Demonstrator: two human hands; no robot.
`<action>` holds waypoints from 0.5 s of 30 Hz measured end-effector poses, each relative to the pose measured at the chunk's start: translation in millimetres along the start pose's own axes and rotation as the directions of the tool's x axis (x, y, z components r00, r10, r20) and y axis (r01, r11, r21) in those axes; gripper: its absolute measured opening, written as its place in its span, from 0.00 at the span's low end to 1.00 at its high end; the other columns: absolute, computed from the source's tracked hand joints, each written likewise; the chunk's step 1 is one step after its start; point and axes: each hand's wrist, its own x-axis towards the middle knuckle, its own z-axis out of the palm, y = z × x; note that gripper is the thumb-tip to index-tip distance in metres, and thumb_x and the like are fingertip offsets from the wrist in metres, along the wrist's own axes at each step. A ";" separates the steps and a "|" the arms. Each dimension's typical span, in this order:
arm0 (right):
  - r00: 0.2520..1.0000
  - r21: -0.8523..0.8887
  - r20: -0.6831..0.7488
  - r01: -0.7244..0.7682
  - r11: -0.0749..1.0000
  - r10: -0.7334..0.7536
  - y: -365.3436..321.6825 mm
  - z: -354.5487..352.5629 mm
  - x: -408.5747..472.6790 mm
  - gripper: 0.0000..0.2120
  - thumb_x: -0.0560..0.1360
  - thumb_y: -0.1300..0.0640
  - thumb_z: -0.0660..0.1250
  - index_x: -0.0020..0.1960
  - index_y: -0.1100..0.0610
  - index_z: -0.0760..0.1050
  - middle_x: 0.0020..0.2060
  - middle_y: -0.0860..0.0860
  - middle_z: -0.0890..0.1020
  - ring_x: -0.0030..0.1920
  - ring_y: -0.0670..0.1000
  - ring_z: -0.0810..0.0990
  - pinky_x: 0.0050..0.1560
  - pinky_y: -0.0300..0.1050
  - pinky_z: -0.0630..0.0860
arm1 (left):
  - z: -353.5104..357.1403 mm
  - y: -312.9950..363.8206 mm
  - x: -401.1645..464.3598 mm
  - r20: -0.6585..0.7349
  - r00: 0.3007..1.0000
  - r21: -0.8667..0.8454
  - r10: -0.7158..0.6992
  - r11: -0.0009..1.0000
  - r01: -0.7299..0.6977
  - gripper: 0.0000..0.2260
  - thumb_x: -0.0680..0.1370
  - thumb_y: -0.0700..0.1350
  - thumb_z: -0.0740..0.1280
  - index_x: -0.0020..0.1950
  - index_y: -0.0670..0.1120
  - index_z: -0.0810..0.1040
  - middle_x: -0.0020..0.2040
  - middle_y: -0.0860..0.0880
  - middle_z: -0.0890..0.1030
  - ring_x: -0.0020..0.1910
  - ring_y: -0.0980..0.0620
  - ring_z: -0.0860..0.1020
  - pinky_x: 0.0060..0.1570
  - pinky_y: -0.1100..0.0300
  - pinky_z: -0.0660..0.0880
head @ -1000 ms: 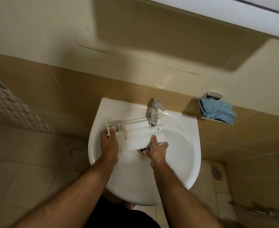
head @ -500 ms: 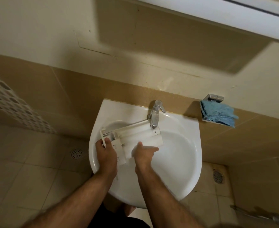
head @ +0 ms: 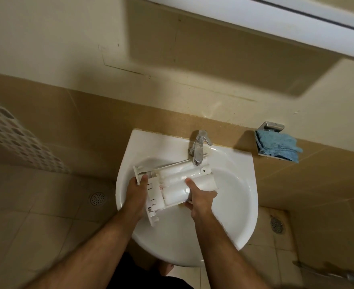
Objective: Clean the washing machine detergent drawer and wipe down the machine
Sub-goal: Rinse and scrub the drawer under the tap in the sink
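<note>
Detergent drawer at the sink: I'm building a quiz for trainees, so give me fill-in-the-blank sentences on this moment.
1. The detergent drawer is held over the white ____.
2. The left hand grips the drawer's front end while the ____ hand grips its body.
3. The blue cloth lies on a holder on the wall beside the sink, on the ____ side.
4. The drawer's far end sits under the metal ____.

Missing words: sink; right; right; tap

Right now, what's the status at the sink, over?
Left hand grips white plastic detergent drawer at its front panel; right hand holds its side. Drawer over white ceramic basin, under chrome tap. Nothing blocking.
</note>
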 end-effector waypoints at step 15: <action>0.859 -0.086 -0.239 0.447 0.891 -0.454 -19.2 -51.0 -26.6 0.53 0.55 0.49 0.85 0.71 0.44 0.57 0.56 0.49 0.80 0.54 0.50 0.81 0.57 0.54 0.81 | 47.4 9.7 6.9 0.249 0.934 0.055 -0.257 0.966 0.252 0.26 0.81 0.65 0.51 0.52 0.47 0.79 0.45 0.43 0.84 0.45 0.44 0.82 0.55 0.48 0.78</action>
